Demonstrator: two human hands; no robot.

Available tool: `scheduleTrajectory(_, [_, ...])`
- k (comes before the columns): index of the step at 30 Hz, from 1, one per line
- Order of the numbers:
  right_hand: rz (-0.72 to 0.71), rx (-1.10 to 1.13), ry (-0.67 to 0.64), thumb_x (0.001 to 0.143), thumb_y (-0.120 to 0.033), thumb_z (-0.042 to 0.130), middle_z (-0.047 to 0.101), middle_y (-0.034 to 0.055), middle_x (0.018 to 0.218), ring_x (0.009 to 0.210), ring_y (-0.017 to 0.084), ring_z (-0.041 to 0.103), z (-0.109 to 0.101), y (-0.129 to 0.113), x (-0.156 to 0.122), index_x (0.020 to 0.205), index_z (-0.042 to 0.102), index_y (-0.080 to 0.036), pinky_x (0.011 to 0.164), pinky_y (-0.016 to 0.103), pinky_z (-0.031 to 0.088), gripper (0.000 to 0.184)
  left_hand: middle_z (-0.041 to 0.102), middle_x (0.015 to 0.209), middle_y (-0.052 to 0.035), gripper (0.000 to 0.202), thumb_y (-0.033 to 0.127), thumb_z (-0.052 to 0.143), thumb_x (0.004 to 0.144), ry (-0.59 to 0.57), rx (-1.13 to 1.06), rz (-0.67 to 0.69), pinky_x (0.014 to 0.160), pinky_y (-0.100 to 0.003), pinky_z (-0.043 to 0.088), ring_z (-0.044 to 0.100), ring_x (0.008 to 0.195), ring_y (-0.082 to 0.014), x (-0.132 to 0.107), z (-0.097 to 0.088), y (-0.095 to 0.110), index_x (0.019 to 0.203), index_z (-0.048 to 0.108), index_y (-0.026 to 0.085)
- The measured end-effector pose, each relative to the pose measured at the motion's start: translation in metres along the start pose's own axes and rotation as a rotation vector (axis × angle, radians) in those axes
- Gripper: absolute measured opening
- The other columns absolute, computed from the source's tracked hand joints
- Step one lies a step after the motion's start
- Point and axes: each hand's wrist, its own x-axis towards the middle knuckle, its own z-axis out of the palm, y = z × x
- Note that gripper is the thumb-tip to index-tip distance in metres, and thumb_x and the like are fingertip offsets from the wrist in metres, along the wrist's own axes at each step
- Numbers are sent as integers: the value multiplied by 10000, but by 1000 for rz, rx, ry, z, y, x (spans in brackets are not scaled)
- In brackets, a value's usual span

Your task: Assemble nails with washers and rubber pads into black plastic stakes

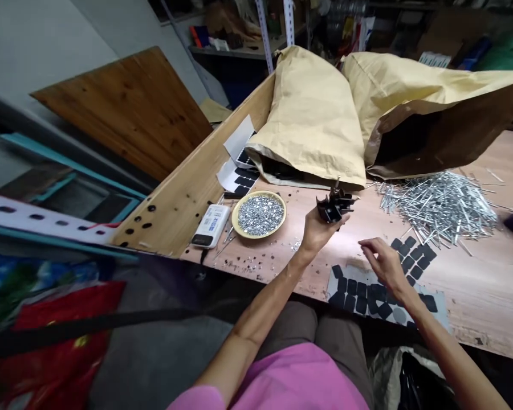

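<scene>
My left hand [317, 230] is closed around a bundle of black plastic parts [334, 206], with thin metal pins sticking out of it. It is held above the bench between the bowl and the pile of pins. To its right, my right hand [382, 259] hovers with thumb and fingertips pinched together; anything between them is too small to make out. Under that hand lies a grey sheet [440, 299] bearing several black rounded pads [361, 289]. More loose black pads [414, 259] lie just beyond. A heap of thin metal pins [440, 205] spreads at the right.
A yellow bowl [238, 225] of small metal pieces stands left of my hands, beside a white power bank-like device [211, 226]. Two large paper sacks [314, 114] lie behind. A wooden side board [205, 171] edges the bench, with white-backed pad sheets [228, 176] near it.
</scene>
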Motion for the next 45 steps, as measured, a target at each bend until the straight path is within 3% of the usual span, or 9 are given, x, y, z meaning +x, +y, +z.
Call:
scheduleTrajectory(4, [-54,82,-100,891,-224,432,639,76,856,760,192,636,50,-25,0,907,618,-194,669,305,520,190,735,844,-53,226,279,753,628,37,-11,58,808,-317,520,680,836,-202,1,-14,8,798,682,148])
scheduleTrajectory(8, [-31,75,-87,884,-191,424,639,65,844,748,179,636,68,-37,0,916,624,-203,651,277,516,202,733,786,-43,230,270,769,592,85,-15,28,780,-309,529,685,811,-212,-6,-16,2,768,678,153])
scheduleTrajectory(11, [101,-42,-15,871,-199,445,658,66,874,771,177,645,48,-16,2,931,636,-207,682,275,509,201,737,818,-51,262,289,752,612,67,-39,-16,791,-316,527,684,826,-220,-10,-10,-9,822,686,147])
scheduleTrajectory(18, [829,-435,150,847,-359,474,649,121,669,727,254,650,-49,71,18,680,652,-173,632,350,468,308,742,804,-71,315,319,785,543,-39,-120,-166,792,-340,538,694,823,-247,-18,14,-20,785,691,141])
scheduleTrajectory(27, [1056,-209,44,689,-199,563,574,78,509,575,232,609,-51,85,33,503,559,-163,521,318,446,190,729,741,-61,336,347,822,491,-79,-161,-309,747,-338,540,683,747,-222,-7,13,-35,725,701,138])
scheduleTrajectory(32, [984,149,-69,692,-242,593,580,-10,513,423,125,517,-59,50,19,786,616,-159,427,249,444,127,717,688,-52,289,304,820,507,-144,-242,-406,735,-346,535,671,681,-197,-13,17,-41,704,704,126])
scheduleTrajectory(37, [551,524,271,713,-355,664,624,-39,643,536,127,587,-78,-14,21,1164,479,-195,515,267,515,513,736,921,-76,302,170,796,537,-200,-131,-197,878,-382,493,667,923,-253,-27,30,-37,829,723,164])
scheduleTrajectory(40, [323,477,419,789,-359,626,658,-16,719,661,151,649,-81,-54,29,1134,462,-215,631,315,554,408,740,884,-85,308,113,788,519,-244,-28,-147,807,-367,515,681,869,-266,-34,33,-33,816,719,158])
scheduleTrajectory(45, [93,371,429,820,-309,616,667,5,786,770,170,684,-61,-83,34,929,529,-221,727,338,564,165,742,788,-40,253,112,747,552,-326,178,-82,650,-281,501,687,763,-249,-45,32,-28,792,710,182])
